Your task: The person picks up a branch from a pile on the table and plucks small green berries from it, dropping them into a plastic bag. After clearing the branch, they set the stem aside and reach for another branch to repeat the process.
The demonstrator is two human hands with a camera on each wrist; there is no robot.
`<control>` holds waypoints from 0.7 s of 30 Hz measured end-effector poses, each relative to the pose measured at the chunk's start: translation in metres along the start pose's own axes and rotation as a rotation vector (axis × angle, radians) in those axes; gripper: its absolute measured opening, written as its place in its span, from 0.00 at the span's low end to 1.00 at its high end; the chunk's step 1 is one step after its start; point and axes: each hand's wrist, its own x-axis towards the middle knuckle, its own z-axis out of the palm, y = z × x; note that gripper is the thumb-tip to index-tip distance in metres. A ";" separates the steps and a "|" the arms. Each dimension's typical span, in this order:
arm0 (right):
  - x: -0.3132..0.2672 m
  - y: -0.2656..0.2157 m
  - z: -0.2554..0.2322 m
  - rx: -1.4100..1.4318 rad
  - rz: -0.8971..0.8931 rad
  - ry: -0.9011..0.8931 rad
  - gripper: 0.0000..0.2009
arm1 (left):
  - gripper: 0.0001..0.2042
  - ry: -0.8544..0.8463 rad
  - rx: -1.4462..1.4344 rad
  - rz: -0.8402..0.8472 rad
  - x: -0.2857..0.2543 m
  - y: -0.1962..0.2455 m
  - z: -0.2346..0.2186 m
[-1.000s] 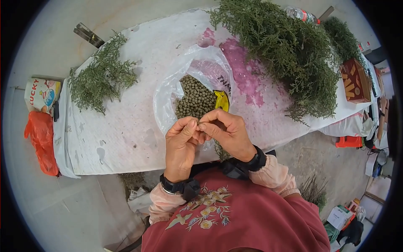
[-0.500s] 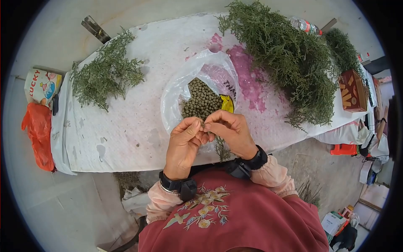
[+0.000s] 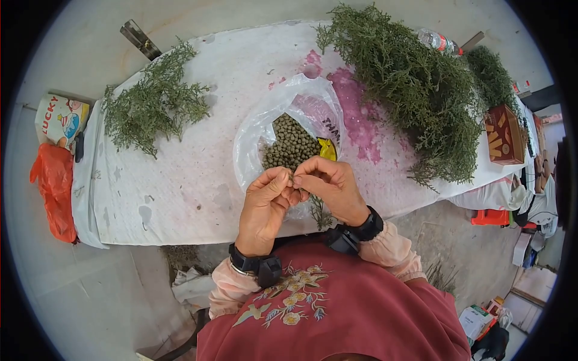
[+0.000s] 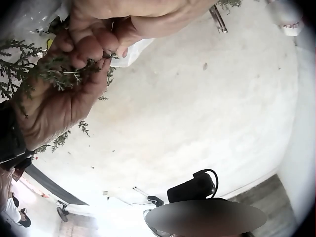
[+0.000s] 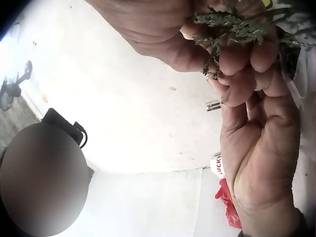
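Note:
Both hands meet fingertip to fingertip over the near edge of a plastic bag [image 3: 248,147] in the head view. My right hand [image 3: 337,191] pinches an evergreen sprig [image 3: 319,214], whose leafy end hangs below the palm. Curled fingers of my left hand [image 3: 263,207] pinch at the same sprig; the exact spot between the tips is hidden. Scaly green leaves of the sprig [image 5: 237,28] cross the right fingers in the right wrist view. Inside the open bag lie many small round olive-brown balls [image 3: 292,141] and a yellow wrapper [image 3: 327,148].
A large heap of evergreen branches [image 3: 415,90] covers the table's right side. Another evergreen branch [image 3: 153,102] lies at the left. A plastic bottle [image 3: 436,41] and a brown box [image 3: 504,135] stand beyond the heap. An orange-red bag [image 3: 54,192] hangs by the left edge.
The head view has shifted slightly, so the table and bag appear lower and further right. Both hands stay together at the sprig, with only small finger movement.

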 end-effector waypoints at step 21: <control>0.003 -0.008 -0.001 -0.002 0.034 -0.058 0.03 | 0.06 0.010 -0.029 -0.026 0.001 -0.005 -0.007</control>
